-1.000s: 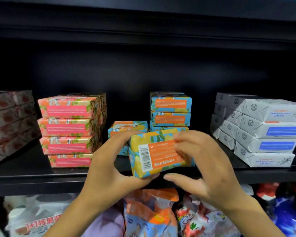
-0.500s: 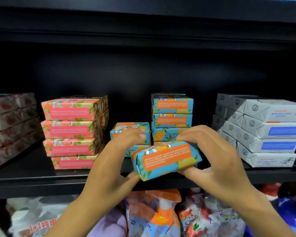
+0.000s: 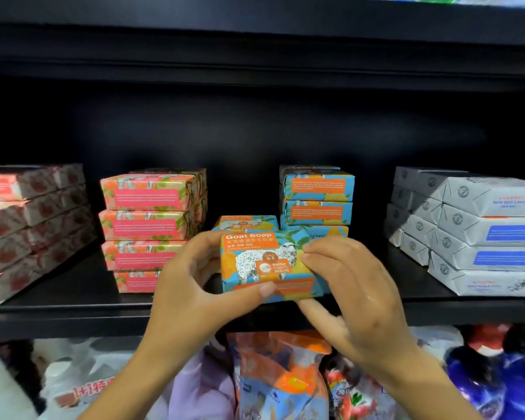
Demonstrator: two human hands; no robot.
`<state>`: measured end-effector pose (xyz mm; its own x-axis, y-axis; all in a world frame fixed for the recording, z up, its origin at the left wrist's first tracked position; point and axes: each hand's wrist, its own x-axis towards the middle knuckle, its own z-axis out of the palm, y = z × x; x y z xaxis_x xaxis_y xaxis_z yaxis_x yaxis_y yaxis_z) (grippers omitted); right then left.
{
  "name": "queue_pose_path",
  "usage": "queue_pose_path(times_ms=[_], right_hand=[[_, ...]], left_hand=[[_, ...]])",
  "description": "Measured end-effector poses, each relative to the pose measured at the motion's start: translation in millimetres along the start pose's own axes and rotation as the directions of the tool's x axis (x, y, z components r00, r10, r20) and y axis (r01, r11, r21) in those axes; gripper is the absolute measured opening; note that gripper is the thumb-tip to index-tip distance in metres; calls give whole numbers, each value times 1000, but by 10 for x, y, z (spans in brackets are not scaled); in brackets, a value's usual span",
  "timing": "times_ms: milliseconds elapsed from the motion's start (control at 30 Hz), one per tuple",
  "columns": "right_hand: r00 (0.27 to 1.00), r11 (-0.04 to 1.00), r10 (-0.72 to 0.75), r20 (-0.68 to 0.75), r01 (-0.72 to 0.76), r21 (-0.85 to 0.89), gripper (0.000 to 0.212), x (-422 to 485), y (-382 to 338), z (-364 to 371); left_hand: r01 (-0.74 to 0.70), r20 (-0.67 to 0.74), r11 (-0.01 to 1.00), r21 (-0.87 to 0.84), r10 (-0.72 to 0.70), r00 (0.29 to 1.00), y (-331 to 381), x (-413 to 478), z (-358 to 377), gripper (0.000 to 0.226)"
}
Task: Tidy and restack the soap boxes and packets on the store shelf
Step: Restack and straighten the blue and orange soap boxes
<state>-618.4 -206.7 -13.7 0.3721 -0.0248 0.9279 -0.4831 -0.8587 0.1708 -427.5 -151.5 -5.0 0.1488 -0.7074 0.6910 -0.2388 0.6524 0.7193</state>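
Both hands hold one blue-and-orange goat soap box just in front of the black shelf's front edge, its sheep-printed face turned toward me. My left hand grips its left end, thumb along the bottom edge. My right hand pinches its right end. Behind it a single matching box lies on the shelf, with a taller stack of the same blue boxes to its right.
A pink-and-orange box stack stands left of centre, red-patterned boxes at far left, white-and-blue boxes at right. Bagged refill packets fill the shelf below. An upper shelf overhangs.
The held box has been rotated: its barcode side showed first, then an orange-label side, now the sheep face. It also rose slightly toward the shelf.
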Motion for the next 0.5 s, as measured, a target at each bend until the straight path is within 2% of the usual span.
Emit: queue_pose_path(times_ms=[100, 200, 333, 500], right_hand=[[983, 973, 180, 33, -183, 138, 35, -178, -82, 31], [961, 958, 251, 117, -263, 112, 33, -327, -132, 129], [931, 970, 242, 274, -223, -97, 35, -374, -134, 271], [937, 975, 204, 285, -169, -143, 27, -404, -138, 310]], left_hand=[[-16, -133, 998, 65, 25, 991, -25, 21, -48, 51], [-8, -244, 995, 104, 33, 969, -71, 77, -8, 49], [-6, -327, 979, 204, 73, 942, -155, 150, 121, 55], [2, -475, 953, 302, 149, 867, -228, 228, 331, 57]])
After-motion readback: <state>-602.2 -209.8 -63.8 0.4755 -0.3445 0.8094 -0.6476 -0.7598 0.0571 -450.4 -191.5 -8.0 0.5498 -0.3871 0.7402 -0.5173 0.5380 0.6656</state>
